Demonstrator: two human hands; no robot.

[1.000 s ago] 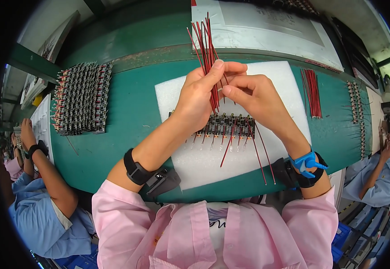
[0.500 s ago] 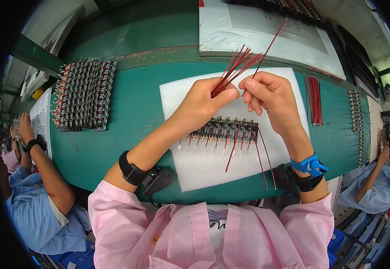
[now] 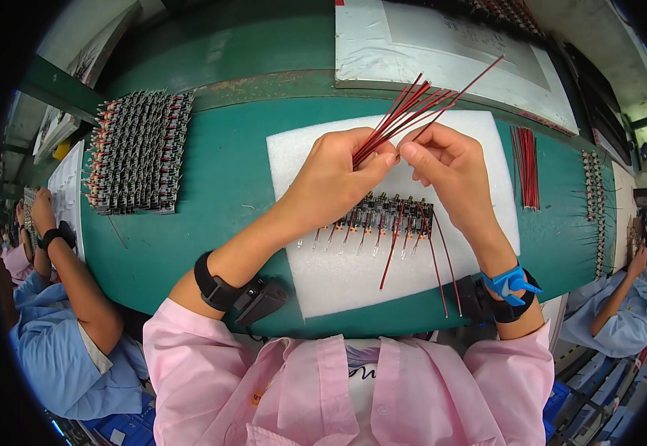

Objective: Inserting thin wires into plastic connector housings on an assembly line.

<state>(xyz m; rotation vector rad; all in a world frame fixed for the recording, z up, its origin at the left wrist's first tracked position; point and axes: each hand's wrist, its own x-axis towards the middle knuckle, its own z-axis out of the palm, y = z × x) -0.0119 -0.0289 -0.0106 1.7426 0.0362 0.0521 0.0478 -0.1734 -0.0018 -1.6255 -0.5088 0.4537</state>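
Observation:
My left hand (image 3: 342,169) is closed round a bundle of thin red and black wires (image 3: 413,111), their ends fanning up and to the right. Close beside it, my right hand (image 3: 446,162) pinches a single wire (image 3: 472,83) between thumb and forefinger; its tip reaches past the bundle. Below both hands, a strip of small circuit boards (image 3: 383,218) lies on a white foam sheet (image 3: 338,286). Clear-tipped leads stick out along the strip's near edge. A few red wires (image 3: 441,271) trail from its right part toward me.
Stacked circuit board strips (image 3: 137,152) stand on the green table (image 3: 223,163) at left. A pile of red wires (image 3: 526,169) and another board strip (image 3: 593,212) lie at right. A white panel (image 3: 450,63) is behind. Co-workers sit at the left (image 3: 78,327) and right (image 3: 613,297).
My right hand has come closer to my left fingertips, and the single wire has tilted further to the right. The left hand keeps hold of the bundle.

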